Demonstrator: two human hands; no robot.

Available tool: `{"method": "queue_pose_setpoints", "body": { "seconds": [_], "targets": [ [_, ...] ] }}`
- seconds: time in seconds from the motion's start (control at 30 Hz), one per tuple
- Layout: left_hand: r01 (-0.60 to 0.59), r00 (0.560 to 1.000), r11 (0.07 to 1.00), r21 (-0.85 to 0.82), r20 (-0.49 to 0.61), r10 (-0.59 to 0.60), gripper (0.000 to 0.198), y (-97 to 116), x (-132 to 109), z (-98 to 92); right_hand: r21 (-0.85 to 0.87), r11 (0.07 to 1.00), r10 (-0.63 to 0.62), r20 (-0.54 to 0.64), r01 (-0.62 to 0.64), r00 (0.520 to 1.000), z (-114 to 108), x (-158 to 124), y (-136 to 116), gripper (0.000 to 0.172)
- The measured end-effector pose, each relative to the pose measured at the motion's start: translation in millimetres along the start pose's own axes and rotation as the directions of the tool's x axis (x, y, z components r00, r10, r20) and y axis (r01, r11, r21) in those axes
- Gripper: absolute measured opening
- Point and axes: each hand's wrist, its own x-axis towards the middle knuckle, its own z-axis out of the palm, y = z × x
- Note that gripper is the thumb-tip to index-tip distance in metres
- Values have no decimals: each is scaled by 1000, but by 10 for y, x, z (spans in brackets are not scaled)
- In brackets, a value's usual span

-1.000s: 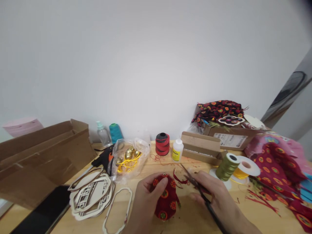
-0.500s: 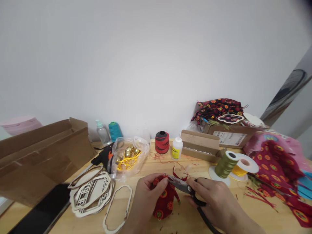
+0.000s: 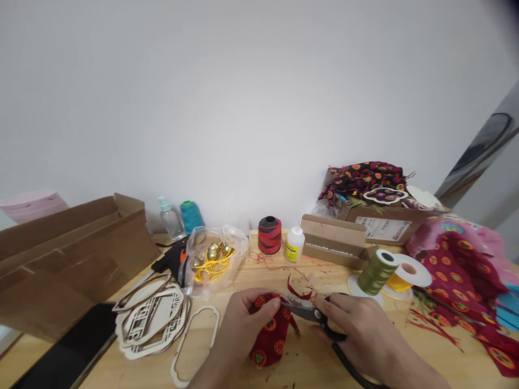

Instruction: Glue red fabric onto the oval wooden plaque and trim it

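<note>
My left hand (image 3: 250,324) pinches the top of a piece of dark red patterned fabric (image 3: 269,337) between thumb and fingers. The cloth hangs down just above the wooden table, with orange and green round motifs on it. My right hand (image 3: 357,332) grips black-handled scissors (image 3: 324,327). Their blades point left and reach the cloth's upper edge, close to my left thumb. Whether the blades are parted is hard to make out. A narrow red fabric strip (image 3: 299,292) lies on the table just beyond the blades.
Wooden cut-out frames (image 3: 154,324), a phone (image 3: 65,351) and a cardboard box (image 3: 73,259) lie on the left. Behind stand a red thread cone (image 3: 270,236) and a glue bottle (image 3: 294,246). On the right are a green thread spool (image 3: 377,273) and heaped red fabric (image 3: 458,275).
The fabric and scissors have shifted slightly, and the cloth's lower end has swung a little to the left. Both hands keep their hold.
</note>
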Motion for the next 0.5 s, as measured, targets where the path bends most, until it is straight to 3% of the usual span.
{"method": "queue_pose_setpoints", "body": {
  "seconds": [0.5],
  "targets": [
    [-52, 998, 992, 112, 39, 48, 15, -38, 9, -7, 27, 999, 29, 89, -31, 996, -21, -3, 1, 11]
  ]
}}
